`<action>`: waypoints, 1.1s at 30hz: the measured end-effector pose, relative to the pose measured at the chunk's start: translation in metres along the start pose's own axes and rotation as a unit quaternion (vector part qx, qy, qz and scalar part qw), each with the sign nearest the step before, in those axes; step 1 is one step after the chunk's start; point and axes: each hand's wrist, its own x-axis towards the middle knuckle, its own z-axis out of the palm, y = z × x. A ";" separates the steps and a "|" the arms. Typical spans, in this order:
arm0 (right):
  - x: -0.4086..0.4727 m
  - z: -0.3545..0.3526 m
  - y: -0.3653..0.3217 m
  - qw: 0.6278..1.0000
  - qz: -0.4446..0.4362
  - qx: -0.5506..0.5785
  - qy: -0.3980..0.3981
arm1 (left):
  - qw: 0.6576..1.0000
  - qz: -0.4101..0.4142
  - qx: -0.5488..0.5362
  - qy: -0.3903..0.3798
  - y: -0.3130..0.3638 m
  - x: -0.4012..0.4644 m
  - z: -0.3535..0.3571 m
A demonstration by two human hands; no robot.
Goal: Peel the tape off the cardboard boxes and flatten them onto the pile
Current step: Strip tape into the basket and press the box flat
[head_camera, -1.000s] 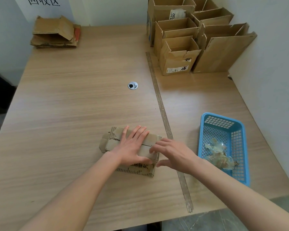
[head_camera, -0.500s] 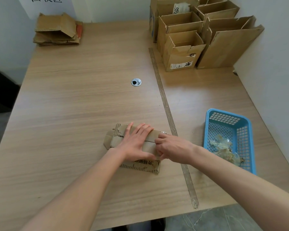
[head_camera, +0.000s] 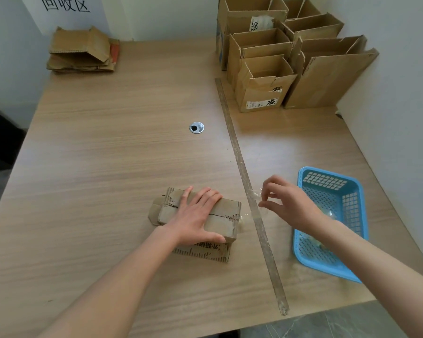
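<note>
Head view, only camera. Small cardboard box [head_camera: 200,223] lies on its side on the wooden tabletop [head_camera: 108,167], near the front edge and a little left of the taped seam [head_camera: 248,186] that runs front to back across the surface.

Left hand [head_camera: 193,215]: flat on top of the box, fingers straight and spread, thumb down the near face. Grip released; it presses, nothing is clasped.

Right hand [head_camera: 288,203]: raised just right of the box, above the seam, beside the blue basket [head_camera: 352,191]. Thumb and forefinger pinch a strip of clear tape [head_camera: 255,195]; other fingers loosely curled. The strip is transparent and faint. It trails toward the right end of the box, but whether it is attached there cannot be told.

Blue basket: right of the seam, holds crumpled clear scraps, partly hidden by the right forearm.

Pile of flattened cardboard [head_camera: 82,51]: far left corner of the tabletop, against the wall, well apart from the box.

Open boxes [head_camera: 291,57]: cluster at the far right corner, upright, flaps up, touching one another.

Metal grommet [head_camera: 196,127]: set in the tabletop, left of the seam.
</note>
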 end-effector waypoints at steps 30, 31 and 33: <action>-0.011 0.114 -0.009 0.951 0.295 -0.052 0.072 | 0.995 -0.007 0.024 0.095 0.006 0.006 0.010; -0.011 0.113 -0.006 0.952 0.288 -0.061 0.078 | 0.995 -0.008 0.028 0.094 0.006 0.006 0.010; -0.011 0.108 0.000 0.958 0.263 -0.085 0.072 | 0.995 -0.009 0.032 0.093 0.005 0.006 0.012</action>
